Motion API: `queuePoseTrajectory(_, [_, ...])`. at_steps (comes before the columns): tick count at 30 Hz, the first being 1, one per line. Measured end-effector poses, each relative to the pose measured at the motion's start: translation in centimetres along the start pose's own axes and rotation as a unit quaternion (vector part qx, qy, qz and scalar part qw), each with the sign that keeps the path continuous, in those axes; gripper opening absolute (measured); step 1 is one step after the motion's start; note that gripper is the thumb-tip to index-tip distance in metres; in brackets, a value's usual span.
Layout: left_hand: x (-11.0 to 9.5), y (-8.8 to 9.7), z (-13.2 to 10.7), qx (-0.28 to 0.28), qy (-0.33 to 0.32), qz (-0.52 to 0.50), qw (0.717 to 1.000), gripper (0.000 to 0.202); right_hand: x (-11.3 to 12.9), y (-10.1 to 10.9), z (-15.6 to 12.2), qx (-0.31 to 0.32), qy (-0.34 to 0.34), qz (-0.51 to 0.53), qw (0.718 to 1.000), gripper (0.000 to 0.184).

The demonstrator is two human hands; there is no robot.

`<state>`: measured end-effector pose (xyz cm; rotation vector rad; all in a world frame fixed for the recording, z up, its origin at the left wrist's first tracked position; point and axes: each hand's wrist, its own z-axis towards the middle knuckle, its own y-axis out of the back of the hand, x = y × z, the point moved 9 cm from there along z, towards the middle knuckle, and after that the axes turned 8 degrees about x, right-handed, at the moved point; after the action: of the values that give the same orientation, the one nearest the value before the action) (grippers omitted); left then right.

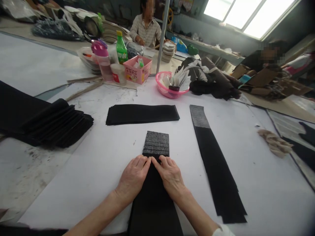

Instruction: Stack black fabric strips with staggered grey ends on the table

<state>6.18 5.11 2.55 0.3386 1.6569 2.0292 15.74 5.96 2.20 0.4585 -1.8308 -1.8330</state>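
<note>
Sets the left hand and the right hand side by side on a long stack of black fabric strips, just below its stepped, speckled grey upper end. Curls the fingers of both hands down close together, with little gap toward the thumbs, and brings the two thumb tips touching or almost touching near the middle of the stack's width. Touches the black cloth with the fingertips of each hand; cannot tell from the partly hidden tips whether pinching a layer or only pressing it. Has the stack laid lengthwise on a white-covered table, running from the bottom of the view up between the forearms. Lying crosswise beyond the hands: a flat, oblong stack of black cloth. Slanting to the right, apart from the right hand: a long black stack with a grey end. Spread at the left: a thick, fanned pile of black cloth. Standing farther back: a round pink plastic basin of white papers and a rectangular pink box.
</note>
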Motion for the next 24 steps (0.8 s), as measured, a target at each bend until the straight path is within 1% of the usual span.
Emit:
queuePoseTrajectory(4, [0.6, -0.2, -0.5, 0.003, 0.003, -0.007, 1.0, 0.034, 0.4, -0.3, 0.4, 0.028, -0.004, -0.035, 0.999, 0.053])
queuePoseTrajectory(8, [0.8, 0.0, -0.9, 0.0, 0.002, 0.007, 1.0, 0.035, 0.5, -0.7, 0.5, 0.046, -0.001, -0.04, 0.998, 0.057])
queuePoseTrajectory(11, [0.9, 0.1, -1.2, -0.003, -0.001, 0.016, 1.0, 0.035, 0.5, -0.7, 0.5, 0.05, 0.0, -0.038, 0.998, 0.056])
queuePoseTrajectory(18, [1.1, -0.3, -1.4, 0.029, -0.005, 0.043, 0.999, 0.038, 0.3, -0.7, 0.6, 0.05, -0.001, -0.036, 0.998, 0.055])
queuePoseTrajectory(24, [1.2, -0.5, -1.8, 0.032, 0.006, 0.057, 0.998, 0.039, 0.5, -0.5, 0.4, 0.045, 0.004, -0.045, 0.998, 0.057])
